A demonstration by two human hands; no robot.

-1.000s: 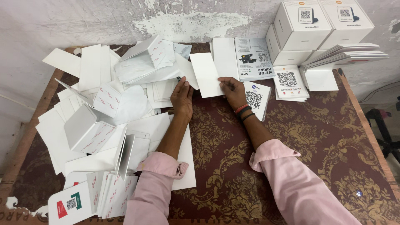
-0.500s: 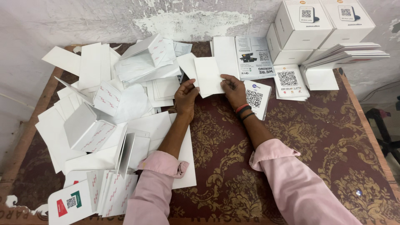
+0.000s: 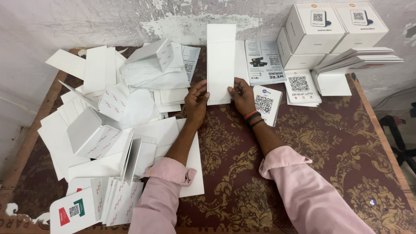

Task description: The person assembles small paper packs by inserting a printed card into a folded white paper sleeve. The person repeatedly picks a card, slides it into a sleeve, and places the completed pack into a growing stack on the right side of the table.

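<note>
While held upright above the table edge | blank white card (image 3: 221,65) pinched at lower corners by left hand (image 3: 196,102), right hand (image 3: 242,97) | unfolded yet (loose white card heap (image 3: 108,130) left)

Beyond the tall white card (image 3: 221,63) you hold, white square boxes (image 3: 333,28) stack right; a code-printed leaflet (image 3: 264,62) lies between.

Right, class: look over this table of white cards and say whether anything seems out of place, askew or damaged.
The loose white card sheets on the table's left lie scattered and overlapping at all angles, unlike the neat stack of flat cards at the right. The wall's plaster is peeling. Both hands, left and right, hold a long white card straight.
</note>
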